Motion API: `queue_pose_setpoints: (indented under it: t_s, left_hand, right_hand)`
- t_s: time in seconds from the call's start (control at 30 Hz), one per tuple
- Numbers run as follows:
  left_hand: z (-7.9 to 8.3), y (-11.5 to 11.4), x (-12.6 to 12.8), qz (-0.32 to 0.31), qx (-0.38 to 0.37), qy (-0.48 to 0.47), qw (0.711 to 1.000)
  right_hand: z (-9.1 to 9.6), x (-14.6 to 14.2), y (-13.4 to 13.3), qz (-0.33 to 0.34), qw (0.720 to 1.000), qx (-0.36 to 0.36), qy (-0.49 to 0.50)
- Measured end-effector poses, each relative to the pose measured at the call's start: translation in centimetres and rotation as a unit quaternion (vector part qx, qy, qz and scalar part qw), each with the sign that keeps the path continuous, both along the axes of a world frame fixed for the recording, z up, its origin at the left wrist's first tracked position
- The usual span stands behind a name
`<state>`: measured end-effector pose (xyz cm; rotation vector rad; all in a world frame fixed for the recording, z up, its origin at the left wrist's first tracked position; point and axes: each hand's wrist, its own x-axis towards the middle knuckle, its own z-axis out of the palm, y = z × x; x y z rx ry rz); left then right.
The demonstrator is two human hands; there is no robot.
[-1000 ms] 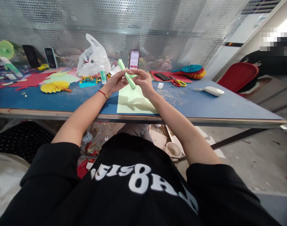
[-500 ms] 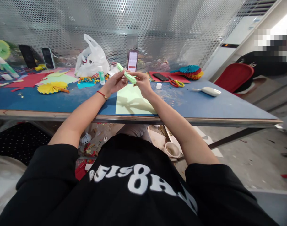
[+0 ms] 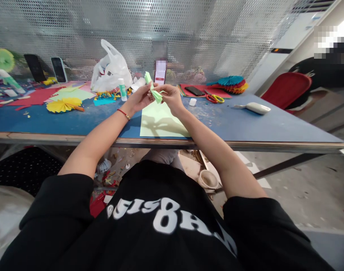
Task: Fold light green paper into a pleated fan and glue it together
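A narrow, pleated strip of light green paper (image 3: 157, 96) is held up in both hands, pinched near its middle. My left hand (image 3: 142, 98) closes on it from the left. From the other side the fingers of my right hand (image 3: 171, 98) grip its lower part. The strip's upper end sticks out above my left fingers, and both ends look slightly fanned. Beneath my hands a flat pale green sheet (image 3: 163, 122) lies on the blue table, with the shadow of my hands across it.
Left of my hands stand a glue stick (image 3: 122, 90) and a white plastic bag (image 3: 111, 75); a yellow paper fan (image 3: 63, 105) lies nearby. A phone (image 3: 160, 71) leans at the back. To the right are scissors (image 3: 215, 98), a white cap (image 3: 192, 102) and a white-handled brush (image 3: 256, 108).
The green paper strip has turned to a steeper angle, and its ends have spread a little. Both hands remain over the sheet.
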<state>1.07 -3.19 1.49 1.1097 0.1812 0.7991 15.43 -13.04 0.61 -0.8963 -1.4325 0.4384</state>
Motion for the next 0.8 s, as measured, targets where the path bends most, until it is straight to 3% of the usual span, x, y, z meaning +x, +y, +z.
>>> queue_pose_setpoints:
  t_s: [0.2,0.43,0.8]
  left_hand:
    - [0.4,-0.6,-0.6,-0.027,-0.009,-0.015,0.999]
    - [0.9,-1.9,-1.0,-0.055,-0.031,-0.004,0.998]
    - [1.2,-1.8,-1.0,-0.012,0.014,-0.010,1.000]
  right_hand:
    - [-0.8,0.4,0.9,0.016,0.999,0.029,0.000]
    - [-0.1,0.3,0.3,-0.022,1.000,-0.013,0.009]
    - [0.3,0.1,-0.3,0.014,0.998,-0.046,0.038]
